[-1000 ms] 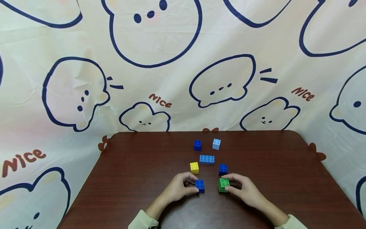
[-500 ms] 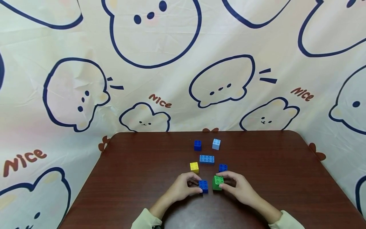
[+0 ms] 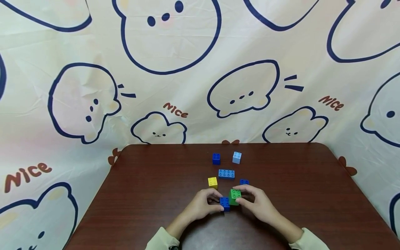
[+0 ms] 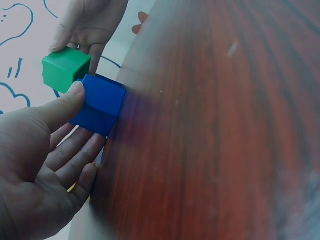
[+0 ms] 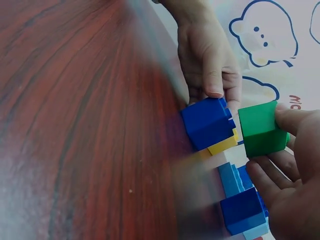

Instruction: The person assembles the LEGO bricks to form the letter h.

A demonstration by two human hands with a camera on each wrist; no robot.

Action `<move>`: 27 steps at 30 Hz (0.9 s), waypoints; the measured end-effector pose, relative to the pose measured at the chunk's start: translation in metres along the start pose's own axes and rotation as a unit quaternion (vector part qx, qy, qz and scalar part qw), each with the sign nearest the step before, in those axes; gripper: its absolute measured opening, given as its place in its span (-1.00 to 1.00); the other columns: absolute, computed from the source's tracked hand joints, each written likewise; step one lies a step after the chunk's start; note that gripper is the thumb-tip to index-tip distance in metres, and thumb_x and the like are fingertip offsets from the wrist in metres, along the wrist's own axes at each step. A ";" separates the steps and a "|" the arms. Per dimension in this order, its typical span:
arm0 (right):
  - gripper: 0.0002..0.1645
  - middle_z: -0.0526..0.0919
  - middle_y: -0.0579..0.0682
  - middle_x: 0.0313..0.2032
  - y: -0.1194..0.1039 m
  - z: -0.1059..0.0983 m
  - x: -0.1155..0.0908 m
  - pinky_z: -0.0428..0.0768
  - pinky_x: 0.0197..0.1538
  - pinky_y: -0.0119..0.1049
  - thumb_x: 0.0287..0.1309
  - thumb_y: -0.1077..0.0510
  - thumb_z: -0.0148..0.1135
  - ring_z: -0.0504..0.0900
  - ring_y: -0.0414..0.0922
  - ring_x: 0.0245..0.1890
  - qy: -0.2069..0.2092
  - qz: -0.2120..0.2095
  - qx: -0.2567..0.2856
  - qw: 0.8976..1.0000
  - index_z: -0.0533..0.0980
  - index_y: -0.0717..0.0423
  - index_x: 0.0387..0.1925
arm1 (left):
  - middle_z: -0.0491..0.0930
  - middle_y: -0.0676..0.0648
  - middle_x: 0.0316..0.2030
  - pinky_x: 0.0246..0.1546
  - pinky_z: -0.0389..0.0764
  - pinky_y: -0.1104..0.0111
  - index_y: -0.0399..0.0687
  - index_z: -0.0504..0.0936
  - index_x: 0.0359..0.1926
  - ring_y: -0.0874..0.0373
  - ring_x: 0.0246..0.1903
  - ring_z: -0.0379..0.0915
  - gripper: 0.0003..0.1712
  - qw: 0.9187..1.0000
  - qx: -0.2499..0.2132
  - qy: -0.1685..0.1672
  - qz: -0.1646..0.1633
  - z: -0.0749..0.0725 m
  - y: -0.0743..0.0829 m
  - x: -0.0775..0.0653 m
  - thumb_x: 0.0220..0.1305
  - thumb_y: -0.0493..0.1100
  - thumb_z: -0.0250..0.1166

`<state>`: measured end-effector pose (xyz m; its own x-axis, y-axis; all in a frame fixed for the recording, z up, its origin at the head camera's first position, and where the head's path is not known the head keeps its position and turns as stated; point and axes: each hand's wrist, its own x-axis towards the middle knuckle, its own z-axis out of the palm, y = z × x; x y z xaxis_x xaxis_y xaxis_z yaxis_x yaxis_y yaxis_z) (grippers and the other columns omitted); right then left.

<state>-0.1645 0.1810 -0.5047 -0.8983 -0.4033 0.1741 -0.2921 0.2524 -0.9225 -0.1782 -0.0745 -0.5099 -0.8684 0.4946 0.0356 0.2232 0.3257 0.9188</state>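
My left hand (image 3: 200, 206) pinches a dark blue toy building brick (image 3: 224, 204) between thumb and fingers, close over the table. A green building brick (image 3: 235, 197) is held by my right hand (image 3: 258, 204), thumb on its near side and fingers behind. In the head view the two bricks are side by side, the green one a little farther back and higher. From the right wrist view, a narrow gap shows between the blue brick (image 5: 207, 123) and the green brick (image 5: 262, 129). The green brick (image 4: 65, 69) has its hollow underside partly showing in the left wrist view.
On the brown table (image 3: 140, 194) lie a yellow brick (image 3: 213, 182), a long blue brick (image 3: 226, 174), a dark blue brick (image 3: 216, 159) and a light blue brick (image 3: 236, 157). Another dark blue brick (image 3: 244, 182) is partly hidden behind my right hand. A patterned cloth (image 3: 193, 128) hangs behind.
My right hand has moved left with the green brick and raised it slightly. My left hand has shifted a little right with the blue brick, bringing the two bricks close together.
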 end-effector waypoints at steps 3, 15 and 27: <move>-0.55 0.65 0.14 0.05 -0.002 0.001 0.000 0.71 -0.06 -0.28 0.35 0.12 0.33 0.70 0.02 -0.03 0.003 -0.002 0.010 1.000 0.55 0.16 0.21 | 0.68 -0.03 -0.18 -0.08 0.68 0.23 -0.17 0.69 -0.09 -0.03 -0.13 0.66 -0.70 1.000 -0.001 -0.001 -0.001 0.000 -0.001 0.000 0.17 -0.24 0.54; -0.55 0.65 0.16 0.06 -0.002 0.013 0.006 0.70 -0.03 -0.29 0.37 0.13 0.31 0.70 -0.07 -0.01 -0.013 -0.022 0.025 0.999 0.53 0.25 0.20 | 0.70 -0.04 -0.18 -0.11 0.68 0.30 -0.19 0.69 -0.09 -0.02 -0.14 0.67 -0.69 1.000 -0.004 0.000 0.011 0.003 -0.002 0.002 0.15 -0.26 0.55; -0.53 0.67 0.09 0.05 -0.001 0.022 0.009 0.66 0.06 -0.29 0.33 0.10 0.35 0.68 0.02 0.04 -0.019 -0.012 0.028 0.999 0.52 0.20 0.19 | 0.70 0.02 -0.18 -0.13 0.64 0.42 -0.09 0.70 -0.08 0.05 -0.13 0.67 -0.71 1.000 -0.005 -0.011 -0.002 0.002 -0.004 0.003 0.18 -0.24 0.53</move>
<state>-0.1653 0.1580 -0.5097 -0.8782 -0.4414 0.1844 -0.2940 0.1939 -0.9359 -0.1811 -0.0726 -0.5137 -0.8587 0.5120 0.0237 0.2158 0.3192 0.9228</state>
